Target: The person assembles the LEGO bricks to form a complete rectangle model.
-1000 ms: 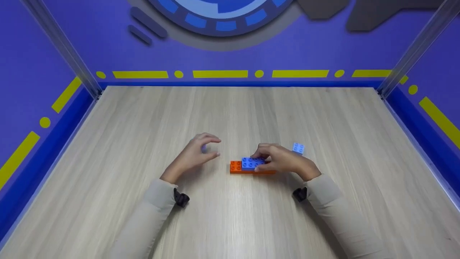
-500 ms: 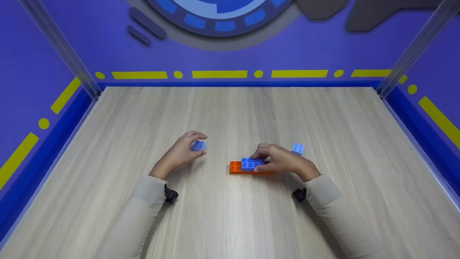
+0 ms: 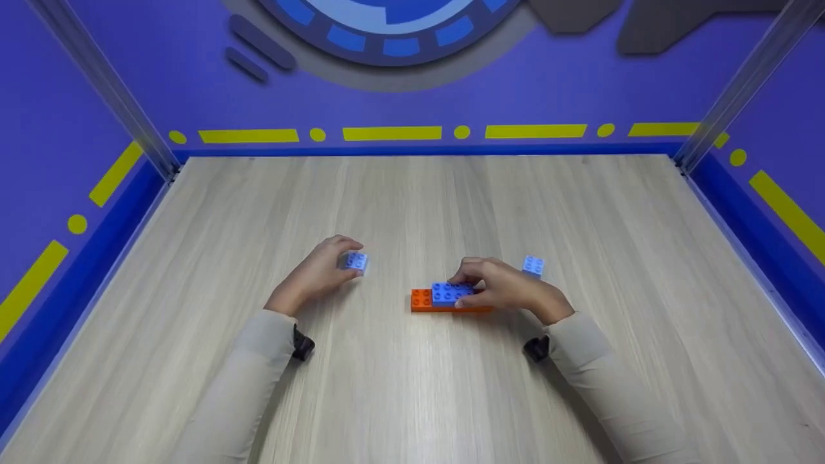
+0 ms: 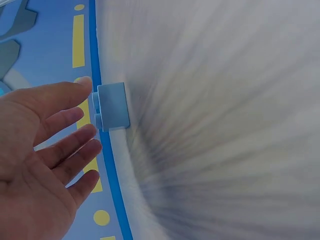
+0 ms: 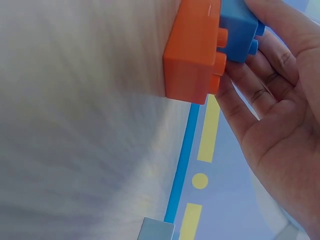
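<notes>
Where a blue-violet wall (image 3: 387,106) with yellow dashes rises at the far side, it backs a wood-grain table (image 3: 412,206). Two beige sleeves (image 3: 225,386) reach in from the near side. On the left, the left hand (image 3: 316,274) is spread wide, thumb and fingers apart; whether they touch anything cannot be told. On the right, the right hand (image 3: 506,283) pinches a blue brick (image 3: 446,294), thumb near, fingers far. That brick sits on a longer orange brick (image 3: 421,301), whose studs show at its left and right ends. One light-blue brick (image 3: 361,261) stands at the left hand's fingertips; another pale brick (image 3: 533,265) stands just beyond the right hand, on its far side.
</notes>
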`<state>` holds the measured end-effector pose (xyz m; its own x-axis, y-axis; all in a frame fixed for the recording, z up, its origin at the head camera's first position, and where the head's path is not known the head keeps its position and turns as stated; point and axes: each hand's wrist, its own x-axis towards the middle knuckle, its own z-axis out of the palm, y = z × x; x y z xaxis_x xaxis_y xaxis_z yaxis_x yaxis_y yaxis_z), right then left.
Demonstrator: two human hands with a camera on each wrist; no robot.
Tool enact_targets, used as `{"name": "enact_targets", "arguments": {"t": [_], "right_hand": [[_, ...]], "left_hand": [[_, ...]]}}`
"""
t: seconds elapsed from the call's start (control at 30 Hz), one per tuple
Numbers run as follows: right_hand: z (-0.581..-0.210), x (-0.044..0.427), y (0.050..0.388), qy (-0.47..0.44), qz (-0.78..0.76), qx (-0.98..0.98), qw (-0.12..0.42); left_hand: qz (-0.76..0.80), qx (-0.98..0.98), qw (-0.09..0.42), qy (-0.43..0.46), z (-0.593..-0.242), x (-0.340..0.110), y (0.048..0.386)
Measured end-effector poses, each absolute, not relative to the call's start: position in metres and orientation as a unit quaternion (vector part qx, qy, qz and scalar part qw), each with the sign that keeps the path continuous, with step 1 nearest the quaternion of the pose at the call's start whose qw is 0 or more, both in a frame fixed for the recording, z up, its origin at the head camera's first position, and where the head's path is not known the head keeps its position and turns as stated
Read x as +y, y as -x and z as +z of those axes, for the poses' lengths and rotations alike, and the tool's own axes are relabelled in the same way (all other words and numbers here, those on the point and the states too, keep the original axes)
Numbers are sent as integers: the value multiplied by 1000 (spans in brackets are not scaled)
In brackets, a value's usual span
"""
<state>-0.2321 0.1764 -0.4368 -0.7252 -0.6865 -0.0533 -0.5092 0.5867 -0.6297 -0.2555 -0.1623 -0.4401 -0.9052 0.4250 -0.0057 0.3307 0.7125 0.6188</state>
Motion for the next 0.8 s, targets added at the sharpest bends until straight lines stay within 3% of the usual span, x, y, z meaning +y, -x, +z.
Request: {"name": "enact_targets", "arguments": {"t": [0.4,0.8], "right_hand": [[-437,175,231,334,-313,877,150],[-438,176,231,336,-307,878,144]], "left_hand": [[303,929,105,-185,-444,-164,259],[292,933,87,-193,-448,-161,262]]}}
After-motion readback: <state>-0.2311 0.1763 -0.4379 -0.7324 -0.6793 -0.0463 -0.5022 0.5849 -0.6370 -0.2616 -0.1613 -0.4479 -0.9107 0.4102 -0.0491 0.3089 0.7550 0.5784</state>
